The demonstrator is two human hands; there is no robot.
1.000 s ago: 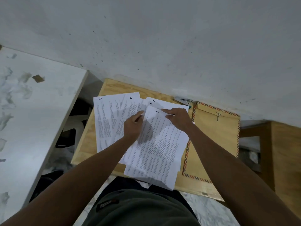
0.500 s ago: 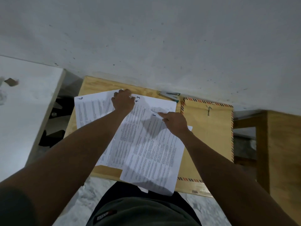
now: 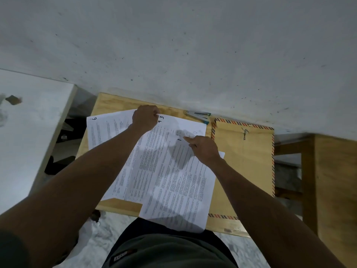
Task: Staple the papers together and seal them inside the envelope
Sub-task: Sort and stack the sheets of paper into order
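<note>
White printed papers (image 3: 170, 171) lie fanned across the wooden surface (image 3: 116, 101), not yet squared. Since a second ago the left grip (image 3: 145, 118) has been carried from the middle of the sheets to their far edge, where it is closed, apparently pinching a top corner. The right grip (image 3: 204, 149) is pressed flat on the page numbered 1, fingers extended. The stapler (image 3: 200, 116) lies beyond it, the envelope (image 3: 243, 167) just to its right. Gathering appears underway; stapling is still ahead.
</note>
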